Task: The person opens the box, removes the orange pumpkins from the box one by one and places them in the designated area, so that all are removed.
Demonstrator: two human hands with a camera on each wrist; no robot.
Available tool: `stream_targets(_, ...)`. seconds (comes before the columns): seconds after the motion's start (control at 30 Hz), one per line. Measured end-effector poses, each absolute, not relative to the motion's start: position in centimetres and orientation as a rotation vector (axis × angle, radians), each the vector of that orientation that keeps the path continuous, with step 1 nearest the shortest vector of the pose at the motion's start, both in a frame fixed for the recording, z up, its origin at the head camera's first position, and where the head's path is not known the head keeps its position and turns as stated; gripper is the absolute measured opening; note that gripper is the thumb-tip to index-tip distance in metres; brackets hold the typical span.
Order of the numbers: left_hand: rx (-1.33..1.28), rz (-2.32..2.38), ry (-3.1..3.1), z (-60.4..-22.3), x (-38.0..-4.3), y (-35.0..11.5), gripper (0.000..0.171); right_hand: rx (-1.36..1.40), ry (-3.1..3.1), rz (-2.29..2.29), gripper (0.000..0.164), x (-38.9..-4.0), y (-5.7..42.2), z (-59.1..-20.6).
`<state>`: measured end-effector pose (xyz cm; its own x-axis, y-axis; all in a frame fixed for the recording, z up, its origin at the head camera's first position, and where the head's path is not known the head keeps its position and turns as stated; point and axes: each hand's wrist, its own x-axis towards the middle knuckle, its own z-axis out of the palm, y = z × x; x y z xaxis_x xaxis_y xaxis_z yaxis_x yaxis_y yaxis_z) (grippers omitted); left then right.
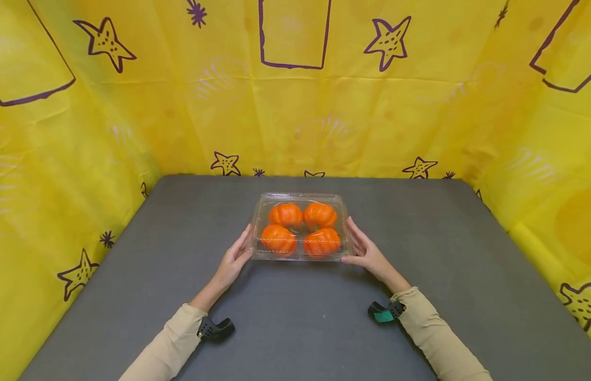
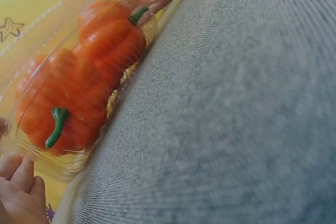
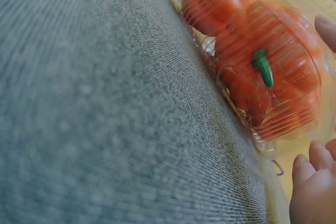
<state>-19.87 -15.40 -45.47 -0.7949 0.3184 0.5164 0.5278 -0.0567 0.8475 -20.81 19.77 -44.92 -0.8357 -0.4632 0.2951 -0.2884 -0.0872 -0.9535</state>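
Observation:
A clear plastic clamshell container (image 1: 299, 198) with its lid down is near the middle of the dark table. Through it show several small orange pumpkins (image 1: 322, 242) set in two rows; green stems (image 2: 56, 127) are visible on some. My left hand (image 1: 232, 263) holds the container's left side by its near corner, fingers along the wall. At the right side my right hand (image 1: 366, 250) holds it likewise, with the thumb at the front corner and fingers up the side. In the wrist views, parts of both hands are cut off by the frame edge.
The grey table (image 1: 295, 323) reaches back to a yellow cloth (image 1: 295, 116) patterned with stars, which hangs behind and along both sides. Black wrist mounts (image 1: 216, 328) sit at the beige sleeves (image 1: 169, 341).

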Motion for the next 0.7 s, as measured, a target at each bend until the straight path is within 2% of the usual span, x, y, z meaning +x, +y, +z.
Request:
stream_targets(0.3,-0.831,-1.995,-2.072,-45.3,-19.8,-15.3,0.053,-0.901,2.103,-2.050,0.083,-20.9,19.7,-44.3)
stream_targets(0.7,-0.802,-2.031,-2.106,-44.9,-19.6,-15.4,0.068,-0.927,2.164,-2.048,0.079,-21.3,19.9,-43.7)
